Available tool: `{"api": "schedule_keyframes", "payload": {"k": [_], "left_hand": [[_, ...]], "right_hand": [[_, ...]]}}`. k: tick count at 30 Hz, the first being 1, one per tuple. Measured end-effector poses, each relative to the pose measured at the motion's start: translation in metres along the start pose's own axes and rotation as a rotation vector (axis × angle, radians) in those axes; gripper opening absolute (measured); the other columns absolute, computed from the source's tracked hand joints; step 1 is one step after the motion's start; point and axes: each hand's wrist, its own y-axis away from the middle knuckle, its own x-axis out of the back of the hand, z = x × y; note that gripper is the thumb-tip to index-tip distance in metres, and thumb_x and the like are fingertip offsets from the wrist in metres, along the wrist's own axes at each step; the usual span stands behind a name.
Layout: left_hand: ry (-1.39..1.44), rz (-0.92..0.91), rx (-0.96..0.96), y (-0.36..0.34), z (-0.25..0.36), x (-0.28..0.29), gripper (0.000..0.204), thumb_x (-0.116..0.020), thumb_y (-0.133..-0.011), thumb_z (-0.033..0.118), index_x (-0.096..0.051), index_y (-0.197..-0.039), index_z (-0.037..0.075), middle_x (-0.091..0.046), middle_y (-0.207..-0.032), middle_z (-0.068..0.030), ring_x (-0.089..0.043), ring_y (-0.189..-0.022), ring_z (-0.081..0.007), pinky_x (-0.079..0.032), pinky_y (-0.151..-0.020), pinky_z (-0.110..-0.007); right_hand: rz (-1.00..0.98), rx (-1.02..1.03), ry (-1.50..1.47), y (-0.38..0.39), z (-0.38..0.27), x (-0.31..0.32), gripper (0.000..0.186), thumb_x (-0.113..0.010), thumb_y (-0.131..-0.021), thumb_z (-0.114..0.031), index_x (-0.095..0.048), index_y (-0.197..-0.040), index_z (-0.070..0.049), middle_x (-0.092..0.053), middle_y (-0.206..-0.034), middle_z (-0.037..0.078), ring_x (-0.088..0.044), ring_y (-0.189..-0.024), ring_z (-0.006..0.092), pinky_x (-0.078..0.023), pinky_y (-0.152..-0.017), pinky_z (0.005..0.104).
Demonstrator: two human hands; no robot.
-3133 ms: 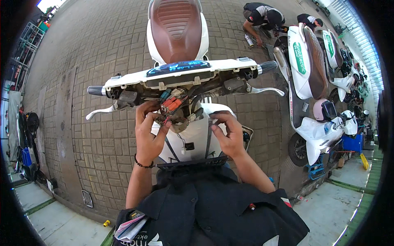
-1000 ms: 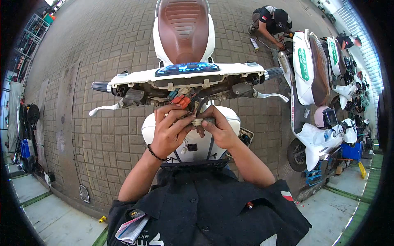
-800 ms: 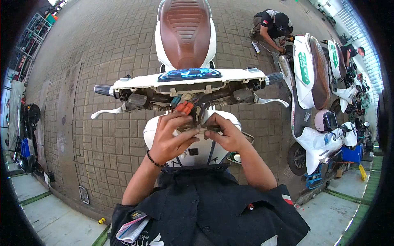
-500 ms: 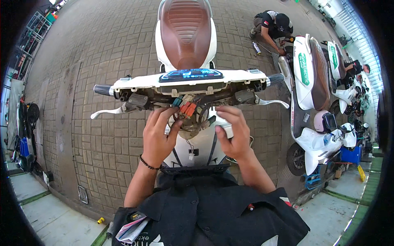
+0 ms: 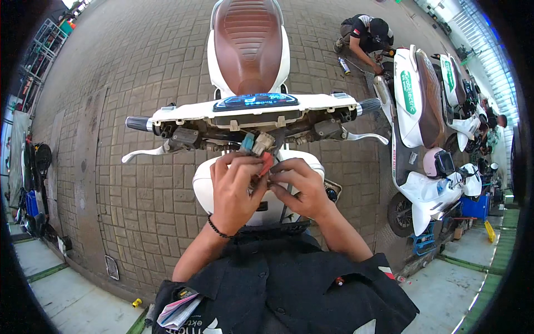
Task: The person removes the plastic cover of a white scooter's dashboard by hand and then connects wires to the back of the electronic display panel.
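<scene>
Red plastic is showing at the centre of the frame, where a red connector (image 5: 267,162) is sitting tilted between two bare hands. The left hand (image 5: 232,186) is keeping its fingers curled with little gap, apparently holding the connector's lower end. The right hand (image 5: 303,189) is resting just beside it, its fingers bent and the thumb near the forefinger; whether they are pinching anything, the overlapping tips are not letting one tell. The connector is probably being light, stiff and not very slippery, with thin locking tabs likely being the fragile part, so gripping the flat sides of the shell is looking safer than pulling on wires. Just above it, a teal connector (image 5: 247,142) and a cream connector (image 5: 263,143) are crowding the space, while the hands are hiding much of what lies beneath. Across the middle of the frame, a white handlebar cover (image 5: 189,113) carrying a lit display (image 5: 256,100) is spanning the scooter and limiting access from that side. Farther up, a brown seat (image 5: 248,39) is filling the upper centre. At upper right a co-worker (image 5: 370,36) is crouching near a spray can (image 5: 345,65), beside a parked white scooter (image 5: 404,89).
</scene>
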Motion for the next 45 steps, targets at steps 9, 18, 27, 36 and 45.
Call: {"api": "schedule_keyframes", "payload": {"k": [9, 18, 27, 36, 45], "left_hand": [[-0.102, -0.042, -0.255, 0.02, 0.005, -0.009, 0.017, -0.069, -0.074, 0.012, -0.066, -0.091, 0.012, -0.066, -0.104, 0.0005, -0.06, -0.103, -0.0201, -0.04, -0.094, -0.044], [-0.035, -0.026, -0.226, 0.015, 0.0, -0.011, 0.03, -0.076, -0.078, 0.017, -0.062, -0.104, 0.011, -0.065, -0.101, -0.0013, -0.06, -0.1, -0.0218, -0.04, -0.092, -0.043], [-0.162, -0.075, -0.065, -0.002, 0.001, -0.005, 0.038, -0.079, -0.078, 0.028, -0.068, -0.107, 0.006, -0.064, -0.098, -0.0042, -0.058, -0.091, -0.0252, -0.039, -0.079, -0.039], [-0.119, -0.129, -0.082, -0.003, -0.012, 0.002, 0.029, -0.079, -0.077, 0.03, -0.069, -0.092, 0.007, -0.066, -0.089, -0.0041, -0.057, -0.084, -0.0247, -0.04, -0.079, -0.039], [-0.018, -0.224, -0.109, -0.015, -0.018, 0.014, 0.034, -0.083, -0.071, 0.023, -0.069, -0.097, 0.007, -0.067, -0.094, -0.0053, -0.057, -0.086, -0.0254, -0.041, -0.082, -0.04]], "right_hand": [[-0.031, 0.091, 0.374, -0.003, 0.001, 0.014, 0.048, -0.074, -0.075, -0.005, -0.063, -0.122, -0.01, -0.058, -0.119, 0.012, -0.06, -0.099, 0.0318, -0.05, -0.085, 0.042], [-0.106, 0.077, 0.43, -0.014, 0.006, 0.012, 0.042, -0.075, -0.072, -0.007, -0.064, -0.113, -0.011, -0.06, -0.111, 0.009, -0.065, -0.097, 0.0288, -0.053, -0.079, 0.0408], [0.113, 0.09, 0.431, -0.012, 0.011, 0.002, 0.036, -0.075, -0.071, -0.006, -0.061, -0.104, -0.011, -0.062, -0.101, 0.006, -0.067, -0.083, 0.0271, -0.055, -0.067, 0.0381], [-0.303, -0.083, 0.155, -0.03, 0.0, 0.029, 0.046, -0.072, -0.081, -0.014, -0.056, -0.124, -0.013, -0.062, -0.115, 0.011, -0.066, -0.095, 0.0371, -0.056, -0.077, 0.0434], [-0.407, -0.159, 0.048, -0.037, 0.012, 0.028, 0.042, -0.074, -0.082, -0.018, -0.06, -0.121, -0.01, -0.065, -0.112, 0.014, -0.068, -0.093, 0.037, -0.057, -0.076, 0.0426]]}}
